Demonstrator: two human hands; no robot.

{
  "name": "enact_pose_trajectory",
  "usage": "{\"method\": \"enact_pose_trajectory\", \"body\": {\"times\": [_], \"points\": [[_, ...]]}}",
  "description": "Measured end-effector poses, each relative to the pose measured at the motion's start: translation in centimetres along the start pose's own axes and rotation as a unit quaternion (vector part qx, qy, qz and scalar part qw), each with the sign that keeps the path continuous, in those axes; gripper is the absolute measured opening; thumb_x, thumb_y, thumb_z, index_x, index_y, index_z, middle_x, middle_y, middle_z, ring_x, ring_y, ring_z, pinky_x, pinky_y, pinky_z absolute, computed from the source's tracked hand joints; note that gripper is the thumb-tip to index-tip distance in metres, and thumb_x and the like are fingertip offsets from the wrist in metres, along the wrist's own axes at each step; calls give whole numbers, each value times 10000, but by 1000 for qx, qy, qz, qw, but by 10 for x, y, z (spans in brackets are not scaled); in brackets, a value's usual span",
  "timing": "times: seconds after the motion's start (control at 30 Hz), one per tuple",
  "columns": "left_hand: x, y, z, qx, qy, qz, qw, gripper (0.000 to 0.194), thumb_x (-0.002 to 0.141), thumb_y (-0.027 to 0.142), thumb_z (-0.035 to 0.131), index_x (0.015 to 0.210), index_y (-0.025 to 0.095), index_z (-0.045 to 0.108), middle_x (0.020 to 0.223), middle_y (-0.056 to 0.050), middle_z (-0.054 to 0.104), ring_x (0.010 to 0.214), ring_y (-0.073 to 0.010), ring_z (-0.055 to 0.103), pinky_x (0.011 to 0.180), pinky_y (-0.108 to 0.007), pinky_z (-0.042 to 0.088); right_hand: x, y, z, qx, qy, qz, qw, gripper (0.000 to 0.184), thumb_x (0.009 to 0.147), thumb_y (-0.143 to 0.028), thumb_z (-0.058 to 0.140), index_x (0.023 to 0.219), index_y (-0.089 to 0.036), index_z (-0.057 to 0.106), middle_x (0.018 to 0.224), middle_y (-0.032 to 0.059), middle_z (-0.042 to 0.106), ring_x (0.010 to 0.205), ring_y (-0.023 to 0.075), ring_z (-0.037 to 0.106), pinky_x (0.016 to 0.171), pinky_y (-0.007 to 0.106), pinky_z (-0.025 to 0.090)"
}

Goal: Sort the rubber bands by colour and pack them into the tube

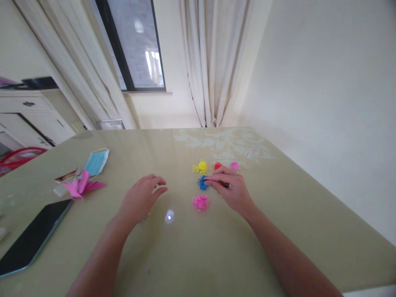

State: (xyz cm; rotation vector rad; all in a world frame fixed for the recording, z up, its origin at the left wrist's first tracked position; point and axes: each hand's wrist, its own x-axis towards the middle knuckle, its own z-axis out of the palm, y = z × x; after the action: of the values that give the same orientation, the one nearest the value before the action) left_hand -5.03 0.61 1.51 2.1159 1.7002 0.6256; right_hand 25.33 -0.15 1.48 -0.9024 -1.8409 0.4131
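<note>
Blue strands (203, 184) lie heaped on the table (185, 260), nearer its right edge than its left, between a yellow heap (201, 167) toward the far edge and a pink heap (201, 203) closer in. The right hand (235, 189) has its fingertips at them; whether it pinches one, I cannot tell. Light picking from the rim should limit tangles. The left hand (140, 194) has thumb and fingers parted, nothing visible between. A red heap (218, 165) is partly hidden; something dark (228, 185) beneath the right fingers is unclear.
</note>
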Motion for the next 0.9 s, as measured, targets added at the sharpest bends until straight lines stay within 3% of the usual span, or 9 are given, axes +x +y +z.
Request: {"method": "enact_pose_trajectory", "body": {"times": [0.07, 0.13, 0.3, 0.43, 0.57, 0.7, 0.8, 0.9], "points": [[-2, -26, -14, 91, -55, -41, 994, 212, 833, 376, 623, 881, 216, 753, 951, -86, 763, 906, -276, 702, 808, -362, 493, 2, -2, -6, -7, 18, -12, 1000, 157, 968, -361, 712, 983, -281, 847, 891, 61, 739, 777, 193, 673, 709, 353, 567], [-4, -43, -22, 117, -118, -78, 983, 182, 783, 336, 646, 894, 224, 737, 927, -63, 764, 864, -255, 704, 738, -323, 478, 3, -5, -10, -7, 31, -30, 999, 143, 964, -339, 721, 985, -275, 846, 884, 57, 735, 757, 181, 666, 689, 338, 561], [-6, -41, -21, 145, -159, -87, 973, 86, 751, 218, 623, 757, 236, 707, 830, -24, 759, 788, -214, 688, 667, -279, 414, 3, -16, -14, -13, 63, -55, 996, 108, 945, -293, 748, 991, -282, 845, 858, 44, 726, 718, 164, 645, 653, 308, 558], [-2, -31, -18, 149, -135, -103, 974, 118, 779, 200, 623, 749, 244, 728, 821, -30, 763, 787, -227, 691, 671, -293, 405, 3, -23, -16, -10, 70, -70, 995, 122, 933, -248, 759, 1004, -293, 846, 866, 39, 730, 706, 160, 640, 658, 304, 560], [1, -26, -17, 138, -86, -70, 984, 92, 817, 253, 647, 783, 234, 730, 882, -45, 765, 858, -241, 698, 728, -304, 435, 3, -25, -15, -9, 72, -77, 994, 134, 928, -229, 762, 1012, -291, 846, 868, 39, 732, 699, 154, 638, 648, 298, 554], [2, -16, -15, 119, -97, -65, 986, 89, 837, 282, 653, 813, 223, 715, 878, -42, 759, 821, -224, 701, 717, -298, 442, 5, -19, -18, -11, 75, -76, 994, 116, 931, -237, 761, 1005, -268, 844, 862, 43, 727, 695, 146, 626, 606, 277, 518], [3, -11, -14, 106, -90, -65, 988, 89, 837, 291, 658, 801, 220, 697, 845, -34, 753, 778, -217, 697, 696, -298, 437, 9, -5, -31, -27, 53, -38, 997, 106, 930, -267, 761, 995, -254, 843, 892, 46, 736, 690, 138, 618, 605, 269, 494], [5, -8, -12, 91, -55, -55, 993, 132, 834, 334, 674, 766, 222, 677, 809, -31, 746, 759, -222, 687, 682, -308, 428, 13, 16, -48, -85, -11, 39, 996, 127, 934, -306, 742, 967, -248, 849, 849, 36, 733, 628, 129, 585, 602, 274, 468]]}}
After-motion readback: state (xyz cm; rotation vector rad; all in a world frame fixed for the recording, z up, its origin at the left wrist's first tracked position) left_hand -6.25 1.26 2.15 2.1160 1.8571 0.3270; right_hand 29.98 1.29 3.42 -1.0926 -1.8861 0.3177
